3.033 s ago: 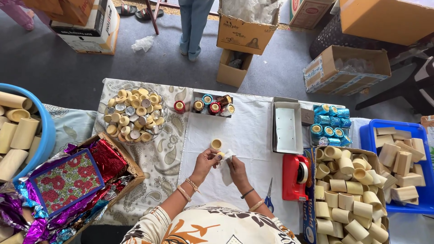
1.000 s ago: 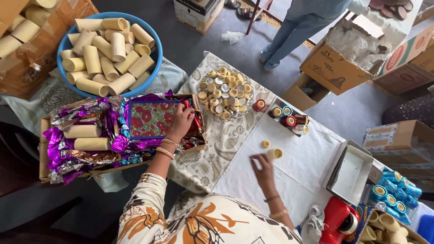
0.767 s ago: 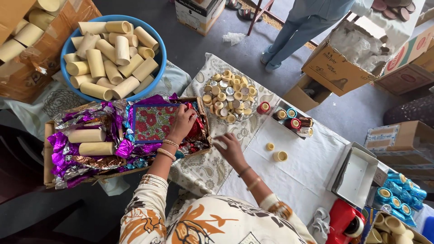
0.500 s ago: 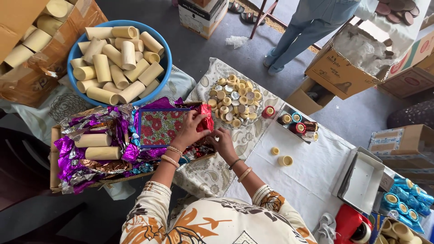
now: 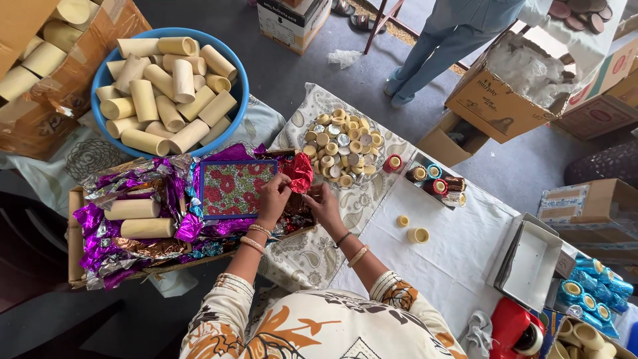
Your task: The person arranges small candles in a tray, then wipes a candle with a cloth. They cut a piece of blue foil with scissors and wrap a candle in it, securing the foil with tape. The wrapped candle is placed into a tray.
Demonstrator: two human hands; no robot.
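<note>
My left hand [image 5: 274, 196] and my right hand [image 5: 323, 199] meet over the right end of a shallow cardboard tray [image 5: 74, 229] full of shiny foil wrappers. Both pinch a crumpled red foil sheet [image 5: 299, 171] held just above the tray. A flat floral-patterned pack [image 5: 238, 188] with a blue border lies in the tray, touching my left fingers. Purple and silver foil [image 5: 163, 189] and two cardboard tubes [image 5: 136, 219] fill the tray's left half.
A blue tub [image 5: 234, 74] of cardboard tubes stands at the back left. A clear dish [image 5: 377, 154] of small round caps sits behind my hands. Two loose caps [image 5: 413, 229], thread spools [image 5: 432, 179], a white box [image 5: 531, 259] and a red tape dispenser [image 5: 508, 329] lie rightward. A person [image 5: 452, 36] stands beyond the table.
My view swung left from the white cloth to the foil tray. My right hand came across to join the left, and both have taken hold of the red foil.
</note>
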